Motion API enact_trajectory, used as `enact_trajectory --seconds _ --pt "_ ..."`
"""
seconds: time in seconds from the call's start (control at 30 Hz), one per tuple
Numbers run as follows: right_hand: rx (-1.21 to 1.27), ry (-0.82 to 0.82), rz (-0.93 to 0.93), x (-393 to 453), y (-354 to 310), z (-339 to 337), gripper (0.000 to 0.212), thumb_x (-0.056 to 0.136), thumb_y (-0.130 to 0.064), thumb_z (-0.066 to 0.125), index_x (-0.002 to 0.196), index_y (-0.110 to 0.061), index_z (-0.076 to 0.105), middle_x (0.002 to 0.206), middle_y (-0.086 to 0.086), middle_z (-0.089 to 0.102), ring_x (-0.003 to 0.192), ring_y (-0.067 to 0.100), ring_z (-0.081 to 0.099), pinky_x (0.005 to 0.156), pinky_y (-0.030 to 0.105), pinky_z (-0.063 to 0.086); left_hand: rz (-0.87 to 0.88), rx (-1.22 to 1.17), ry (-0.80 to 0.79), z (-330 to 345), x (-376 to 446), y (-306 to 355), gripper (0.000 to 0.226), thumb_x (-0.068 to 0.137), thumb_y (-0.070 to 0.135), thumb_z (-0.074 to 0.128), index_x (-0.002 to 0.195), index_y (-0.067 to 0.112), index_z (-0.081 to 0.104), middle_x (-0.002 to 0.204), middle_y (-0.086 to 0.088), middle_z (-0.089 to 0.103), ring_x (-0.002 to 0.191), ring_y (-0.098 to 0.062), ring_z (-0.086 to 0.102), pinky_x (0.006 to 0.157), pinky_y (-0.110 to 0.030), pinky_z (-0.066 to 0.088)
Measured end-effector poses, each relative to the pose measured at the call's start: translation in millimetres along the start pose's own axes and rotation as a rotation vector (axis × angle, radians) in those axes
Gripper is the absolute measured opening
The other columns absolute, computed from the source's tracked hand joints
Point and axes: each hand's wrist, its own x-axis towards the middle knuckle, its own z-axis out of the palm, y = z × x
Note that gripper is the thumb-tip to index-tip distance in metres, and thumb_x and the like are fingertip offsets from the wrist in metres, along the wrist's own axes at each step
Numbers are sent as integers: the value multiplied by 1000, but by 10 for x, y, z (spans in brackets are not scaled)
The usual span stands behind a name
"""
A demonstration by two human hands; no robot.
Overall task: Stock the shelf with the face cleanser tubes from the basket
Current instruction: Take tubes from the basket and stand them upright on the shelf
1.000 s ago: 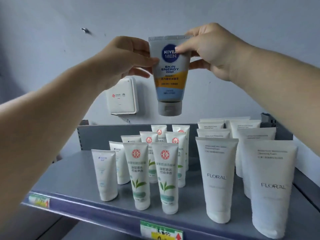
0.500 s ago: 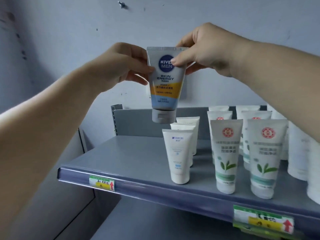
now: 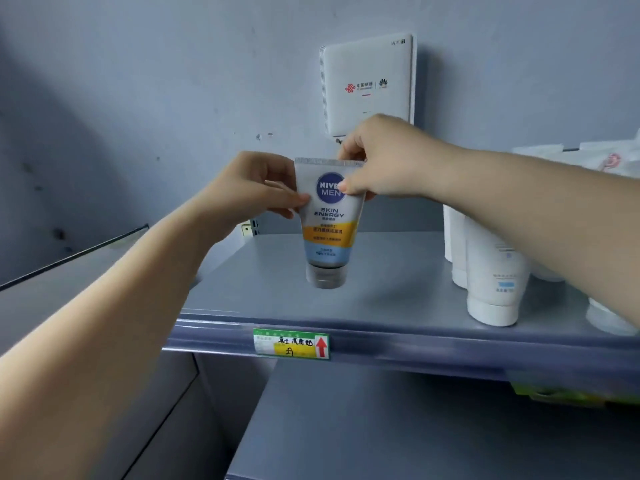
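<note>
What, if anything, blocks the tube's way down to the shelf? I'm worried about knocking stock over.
Nothing visible does. The grey-and-yellow cleanser tube, held by both hands, hangs cap-down over a bare patch of the grey metal shelf. The white tubes stand off to its right.

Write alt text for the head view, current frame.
Two hands, the left hand and right hand, pinch the top of an upright Nivea Men tube, cap down, at a grey shelf. White tubes stand to its right; a white wall box hangs behind.
</note>
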Motion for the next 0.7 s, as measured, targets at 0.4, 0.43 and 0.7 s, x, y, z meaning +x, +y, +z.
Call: enact_trajectory --seconds 0.4,0.43,0.7 --pt "-78 -71 60 34 -40 448 18 79 -8 66 97 -10 69 89 8 68 55 6 51 60 23 49 -63 -46 -55 53 -112 -533 18 82 1 66 100 1 66 96 -18 70 76 -14 67 74 -29 57" --pt "-78 -73 62 34 -36 457 18 79 -8 65 97 -10 69 87 7 67 54 4 49 57 20 46 -66 -66 -52 69 -117 -551 15 83 2 65 97 7 67 96 -15 70 77 -14 68 75 -30 57" --pt "-69 -97 94 42 -49 458 15 80 -5 64 94 -7 68 87 10 68 53 12 55 60 24 52 -79 -116 -68 86 -122 -571 14 84 4 65 92 16 65 98 -11 70 82 -17 68 75 -30 58"
